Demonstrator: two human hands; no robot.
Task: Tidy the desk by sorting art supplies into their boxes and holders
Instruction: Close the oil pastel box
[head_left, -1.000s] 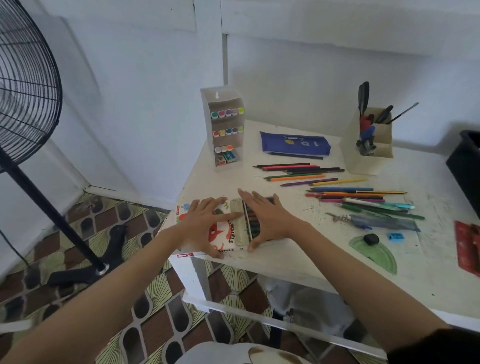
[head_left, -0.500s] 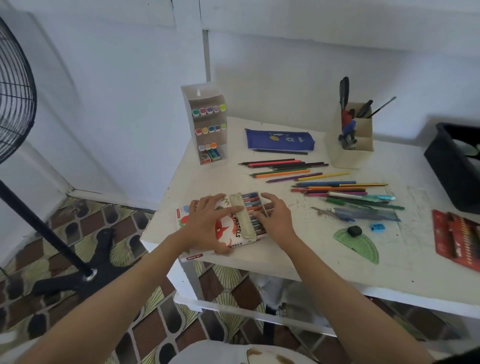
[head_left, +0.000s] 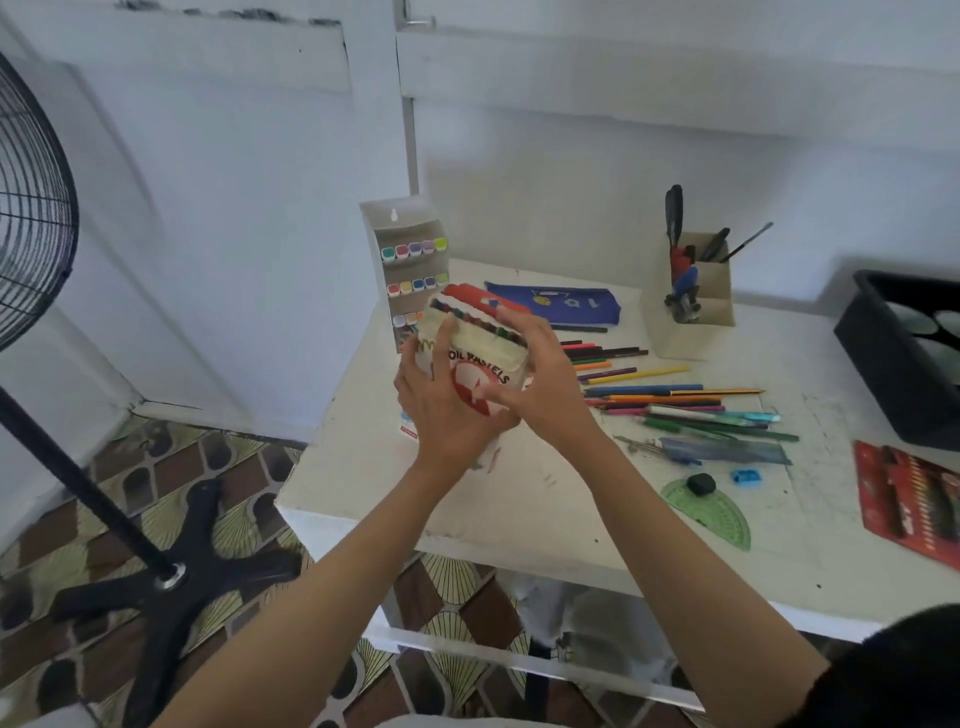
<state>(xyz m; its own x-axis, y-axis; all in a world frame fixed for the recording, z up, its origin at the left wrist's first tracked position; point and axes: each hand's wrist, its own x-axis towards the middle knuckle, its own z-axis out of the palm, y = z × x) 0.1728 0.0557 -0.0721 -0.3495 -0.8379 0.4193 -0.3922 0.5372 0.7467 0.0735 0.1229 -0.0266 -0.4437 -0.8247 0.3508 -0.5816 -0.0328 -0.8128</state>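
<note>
Both hands hold an oil pastels box (head_left: 480, 358) lifted off the white desk (head_left: 519, 499) and tilted up, its flap open and the coloured pastels showing at the top. My left hand (head_left: 441, 410) grips the box from the left and below. My right hand (head_left: 540, 379) grips its right side, thumb across the front. Loose coloured pencils and pens (head_left: 670, 395) lie spread on the desk to the right. A white marker rack (head_left: 402, 260) stands behind the box, and a white pen holder (head_left: 693, 306) stands further right.
A blue pencil case (head_left: 561, 304) lies at the back. A green protractor (head_left: 711, 512), black eraser (head_left: 700, 484) and blue sharpener (head_left: 746, 475) sit near the front right. A red pencil pack (head_left: 909, 499) and black bin (head_left: 904, 353) are at the right edge. A standing fan (head_left: 31, 218) is left.
The pastels box lay flat at the desk's front-left corner under both hands. Now both hands have lifted it and tilted it upright above the desk.
</note>
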